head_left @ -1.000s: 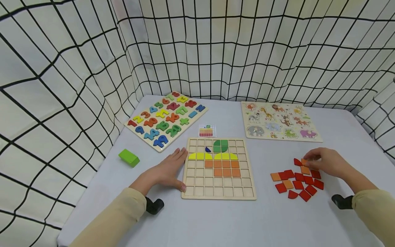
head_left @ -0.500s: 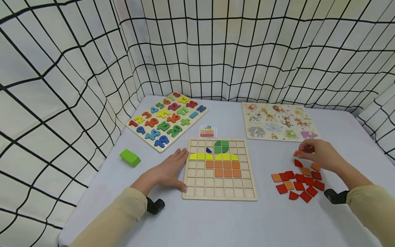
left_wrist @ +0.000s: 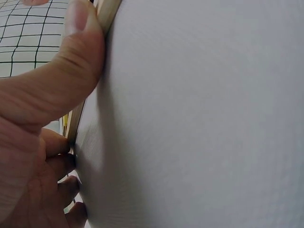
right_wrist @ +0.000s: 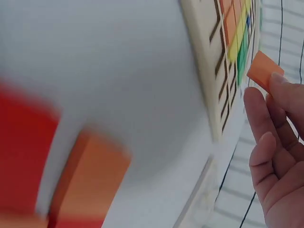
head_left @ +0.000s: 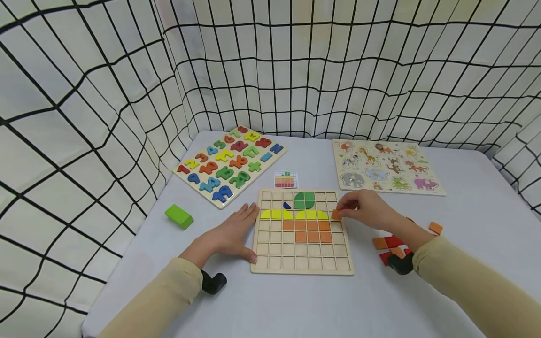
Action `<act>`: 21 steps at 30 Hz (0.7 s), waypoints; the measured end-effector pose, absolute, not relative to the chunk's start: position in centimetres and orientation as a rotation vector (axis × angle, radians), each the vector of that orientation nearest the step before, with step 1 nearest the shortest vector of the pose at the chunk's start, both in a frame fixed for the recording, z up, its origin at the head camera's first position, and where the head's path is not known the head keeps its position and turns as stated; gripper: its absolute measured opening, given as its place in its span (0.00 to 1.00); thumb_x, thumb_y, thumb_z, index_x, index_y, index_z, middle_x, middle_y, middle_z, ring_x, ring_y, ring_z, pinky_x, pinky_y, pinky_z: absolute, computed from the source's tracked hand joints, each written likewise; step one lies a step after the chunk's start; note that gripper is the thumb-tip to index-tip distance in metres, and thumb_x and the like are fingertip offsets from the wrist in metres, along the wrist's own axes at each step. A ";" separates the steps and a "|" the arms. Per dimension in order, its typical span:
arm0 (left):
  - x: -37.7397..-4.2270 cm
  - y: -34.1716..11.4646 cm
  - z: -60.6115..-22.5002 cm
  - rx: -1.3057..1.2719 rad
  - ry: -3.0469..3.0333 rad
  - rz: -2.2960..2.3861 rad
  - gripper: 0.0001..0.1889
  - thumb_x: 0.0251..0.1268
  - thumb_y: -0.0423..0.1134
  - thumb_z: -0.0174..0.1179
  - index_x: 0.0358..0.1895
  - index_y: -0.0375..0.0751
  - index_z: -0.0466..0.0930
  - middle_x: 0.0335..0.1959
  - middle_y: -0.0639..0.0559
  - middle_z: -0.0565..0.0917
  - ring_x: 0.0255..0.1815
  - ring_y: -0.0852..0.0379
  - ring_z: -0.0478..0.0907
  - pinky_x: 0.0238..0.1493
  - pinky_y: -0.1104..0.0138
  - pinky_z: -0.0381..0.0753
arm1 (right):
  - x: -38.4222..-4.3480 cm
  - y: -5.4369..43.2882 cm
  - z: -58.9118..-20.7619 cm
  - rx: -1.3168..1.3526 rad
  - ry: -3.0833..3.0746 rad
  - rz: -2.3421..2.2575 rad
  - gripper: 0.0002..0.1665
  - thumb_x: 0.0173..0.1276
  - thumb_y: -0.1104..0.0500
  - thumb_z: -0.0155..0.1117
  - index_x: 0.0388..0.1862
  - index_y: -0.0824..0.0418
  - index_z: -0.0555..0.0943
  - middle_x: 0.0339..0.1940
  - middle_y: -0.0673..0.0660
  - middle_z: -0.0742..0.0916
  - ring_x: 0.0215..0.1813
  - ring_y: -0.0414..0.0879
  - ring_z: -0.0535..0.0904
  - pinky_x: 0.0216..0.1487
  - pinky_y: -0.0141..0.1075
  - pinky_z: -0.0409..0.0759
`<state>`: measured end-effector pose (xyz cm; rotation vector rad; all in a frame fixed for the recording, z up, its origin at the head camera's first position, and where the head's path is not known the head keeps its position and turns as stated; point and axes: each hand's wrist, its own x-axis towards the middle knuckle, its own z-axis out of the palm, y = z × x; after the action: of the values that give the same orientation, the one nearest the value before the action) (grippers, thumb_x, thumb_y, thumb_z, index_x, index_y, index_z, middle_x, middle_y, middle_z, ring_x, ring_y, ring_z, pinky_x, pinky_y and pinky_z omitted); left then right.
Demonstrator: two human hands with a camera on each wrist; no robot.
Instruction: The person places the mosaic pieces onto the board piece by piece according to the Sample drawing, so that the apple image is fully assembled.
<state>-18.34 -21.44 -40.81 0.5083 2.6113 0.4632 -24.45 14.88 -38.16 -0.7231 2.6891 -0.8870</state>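
Observation:
A wooden grid board (head_left: 274, 264) lies in the middle of the table, with green, blue, yellow and orange tiles set in its upper cells. My left hand (head_left: 230, 234) rests along the board's left edge, its thumb (left_wrist: 78, 52) against the frame and its fingers spread. Between the thumb and fingers of my right hand (head_left: 367, 209) is an orange square tile (right_wrist: 264, 71), pinched over the board's upper right edge. Loose red and orange tiles (head_left: 394, 241) lie right of the board, partly hidden under my right forearm.
A small picture card (head_left: 286, 179) lies just behind the board. Back left is a number puzzle board (head_left: 220, 203); back right, an animal puzzle board (head_left: 390, 166). A green block (head_left: 179, 216) sits at the left. Black netting (head_left: 291, 70) borders the table.
My right hand has picked an orange tile off the loose tiles and carried it left to the board's right edge. My left hand has stayed at the board's left edge.

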 end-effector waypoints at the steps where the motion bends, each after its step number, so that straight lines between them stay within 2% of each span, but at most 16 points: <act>1: -18.3 -21.4 -40.8 0.511 2.612 0.466 0.67 0.48 0.54 0.80 0.82 0.30 0.42 0.85 0.36 0.42 0.86 0.37 0.34 0.85 0.46 0.42 | -24.5 14.0 -38.3 -0.747 2.681 -0.890 0.03 0.67 0.63 0.72 0.39 0.60 0.88 0.36 0.51 0.89 0.37 0.43 0.81 0.38 0.29 0.81; 11: -18.4 -21.4 -40.9 0.510 2.616 0.472 0.68 0.47 0.55 0.80 0.82 0.29 0.42 0.85 0.36 0.43 0.86 0.37 0.34 0.85 0.45 0.42 | -23.5 6.9 -39.2 -0.807 2.552 -0.869 0.02 0.68 0.61 0.72 0.39 0.56 0.89 0.35 0.47 0.89 0.38 0.42 0.79 0.43 0.31 0.82; 21: -18.5 -21.4 -41.1 0.513 2.608 0.481 0.68 0.47 0.55 0.81 0.82 0.30 0.42 0.85 0.36 0.42 0.86 0.37 0.34 0.85 0.45 0.43 | -22.2 3.9 -39.6 -0.807 2.519 -0.828 0.02 0.69 0.59 0.72 0.37 0.56 0.89 0.33 0.45 0.88 0.38 0.41 0.77 0.39 0.30 0.80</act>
<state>-18.53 -21.36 -41.05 0.5126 2.6084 0.4810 -22.17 3.86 -39.62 -0.8065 2.5195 -0.8280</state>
